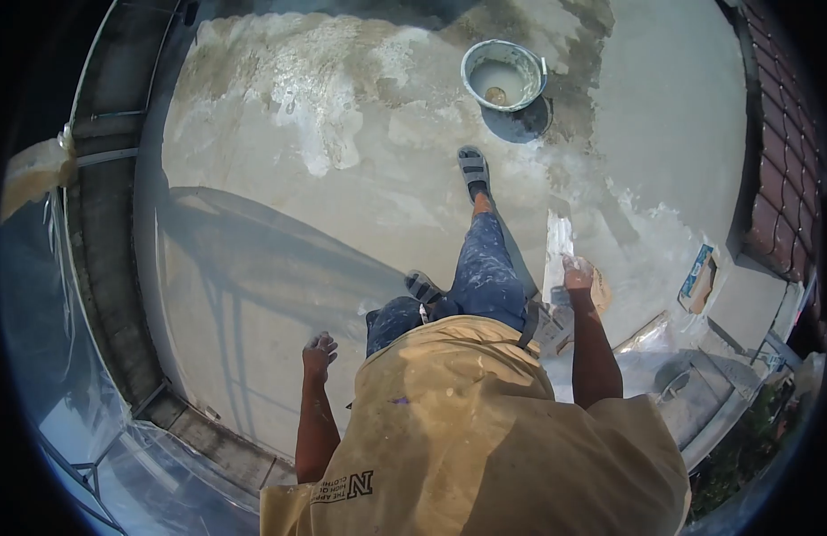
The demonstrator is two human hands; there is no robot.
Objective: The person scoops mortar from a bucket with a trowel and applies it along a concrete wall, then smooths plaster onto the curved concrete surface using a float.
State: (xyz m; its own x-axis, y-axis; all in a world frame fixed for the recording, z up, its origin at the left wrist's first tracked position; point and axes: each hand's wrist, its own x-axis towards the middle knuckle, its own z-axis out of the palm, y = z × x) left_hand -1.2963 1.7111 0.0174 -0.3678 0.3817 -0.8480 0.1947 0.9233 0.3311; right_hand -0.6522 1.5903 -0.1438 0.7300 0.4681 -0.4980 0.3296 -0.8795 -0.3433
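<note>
- Your right hand point(578, 272) fingers grip a flat, plaster-smeared metal trowel point(557, 250).
- Your left hand point(319, 352) hangs empty, fingers loosely curled.
- A round metal basin point(503, 74) sits on the grey concrete floor point(279, 223).

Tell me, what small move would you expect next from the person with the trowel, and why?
Probably a few more steps toward the metal basin. The right hand holds a flat trowel blade-forward, the left hand hangs empty, and one sandalled foot is already planted ahead, pointing at the basin on the concrete floor. That suggests walking over to it.
</note>
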